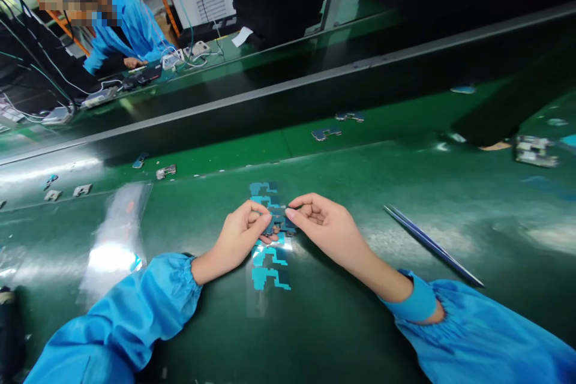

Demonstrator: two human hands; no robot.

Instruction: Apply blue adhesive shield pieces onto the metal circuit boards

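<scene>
Above a clear sheet of blue die-cut stickers [271, 279], a small dark circuit board [281, 223] is held near the middle of the bench. My left hand [245, 229] pinches the board's left end between thumb and fingers. At its right end is my right hand [321, 222], thumb and forefinger closed together at the board's upper edge; what lies between those fingertips is too small to make out. Part of the sticker sheet is hidden behind the hands and board. Blue tweezers [434, 245] lie on the green mat to the right of my right hand.
Clear plastic sheets [117, 240] lie to the left. Several small boards, such as one board [327, 133] at the back and another board [166, 171], are spread along the bench. A metal rail [270, 89] crosses behind. Beyond it a co-worker in blue [135, 24] sits among cables.
</scene>
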